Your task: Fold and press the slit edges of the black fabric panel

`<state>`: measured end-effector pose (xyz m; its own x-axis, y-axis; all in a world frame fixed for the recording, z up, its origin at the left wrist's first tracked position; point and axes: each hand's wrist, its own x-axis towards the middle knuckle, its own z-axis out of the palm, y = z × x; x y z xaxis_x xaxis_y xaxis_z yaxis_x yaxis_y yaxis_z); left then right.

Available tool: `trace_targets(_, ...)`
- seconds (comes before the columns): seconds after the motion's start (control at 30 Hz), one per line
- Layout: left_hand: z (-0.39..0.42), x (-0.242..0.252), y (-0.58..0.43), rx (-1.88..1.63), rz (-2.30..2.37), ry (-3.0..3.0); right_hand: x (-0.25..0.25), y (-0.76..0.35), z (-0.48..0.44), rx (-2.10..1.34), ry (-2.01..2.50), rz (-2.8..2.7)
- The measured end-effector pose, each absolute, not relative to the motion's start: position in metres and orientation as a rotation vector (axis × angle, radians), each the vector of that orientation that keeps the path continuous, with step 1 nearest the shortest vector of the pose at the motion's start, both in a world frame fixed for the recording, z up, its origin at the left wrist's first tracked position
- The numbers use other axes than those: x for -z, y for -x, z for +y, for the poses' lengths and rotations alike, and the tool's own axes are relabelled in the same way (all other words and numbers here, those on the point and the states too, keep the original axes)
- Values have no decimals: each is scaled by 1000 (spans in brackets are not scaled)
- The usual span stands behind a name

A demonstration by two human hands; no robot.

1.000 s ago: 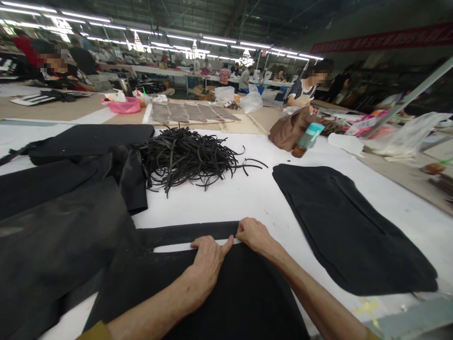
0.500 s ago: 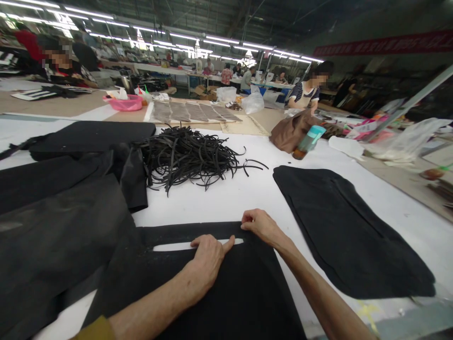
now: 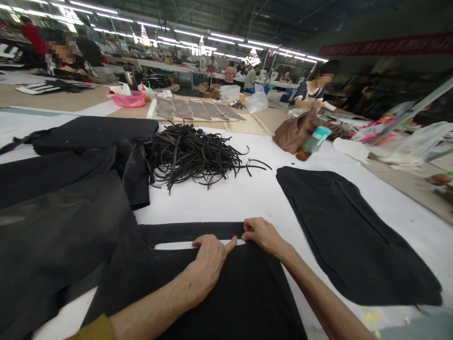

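Observation:
A black sheet of leather-like material (image 3: pixel 247 293) lies in front of me, with a long narrow slot near its far edge showing white beneath. My left hand (image 3: pixel 210 259) rests on the sheet over the slot, its index finger stretched towards the slot's right end and its thumb out to the left. At that right end, my right hand (image 3: pixel 262 233) has thumb and fingers pinched together on the sheet's far right part. The fingertips partly hide what lies between them.
Larger black sheets (image 3: pixel 63 231) lie to the left. Beyond are a heap of thin black strips (image 3: pixel 194 153) and a black stack (image 3: pixel 99 132). Shaped black panels (image 3: pixel 347 231) lie right. A bottle (image 3: pixel 313 143) stands near brown material (image 3: pixel 293 130); a co-worker (image 3: pixel 311 89) is behind it.
My right hand has moved slightly down from the sheet's far edge to the slot's right end. My left hand stays in nearly the same place. The view has shifted a little.

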<state>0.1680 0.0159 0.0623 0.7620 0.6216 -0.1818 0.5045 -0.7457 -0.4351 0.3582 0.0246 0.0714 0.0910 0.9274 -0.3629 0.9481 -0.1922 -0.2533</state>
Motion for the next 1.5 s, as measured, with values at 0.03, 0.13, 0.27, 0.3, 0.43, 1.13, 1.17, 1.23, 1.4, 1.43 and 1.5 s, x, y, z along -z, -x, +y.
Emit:
trace_targets(0.03,16,-61,-168,-451,-870,2594,-73,-356,25,672,-2278,1946)
trace_targets(0.13,18,-56,-168,-430,-882,2608,-77,-351,29,579,-2248,1892)
trace_targets(0.27,28,-48,-151,-285,-921,2753,-81,-348,29,528,-2219,1852)
trace_targets(0.3,32,-48,-144,-237,-922,2803,-81,-349,29,526,-2219,1843)
trace_targets(0.43,43,-47,-106,-140,-951,2910,-81,-350,26,525,-2238,1835)
trace_targets(1.13,37,-23,-82,389,-1093,3242,-61,-334,-7,-402,-2415,1928)
trace_targets(1.17,36,-21,-81,388,-1081,3261,-59,-331,-7,-387,-2400,2031)
trace_targets(1.23,35,-22,-82,381,-1063,3280,-51,-317,-7,-272,-2336,2309)
trace_targets(1.4,30,-33,-76,392,-1027,3217,-30,-267,-11,57,-2153,2738)
trace_targets(1.43,28,-34,-71,390,-1034,3194,-29,-260,-10,96,-2158,2763)
trace_targets(1.5,23,-35,-60,371,-1065,3158,-36,-248,-4,200,-2182,2795)
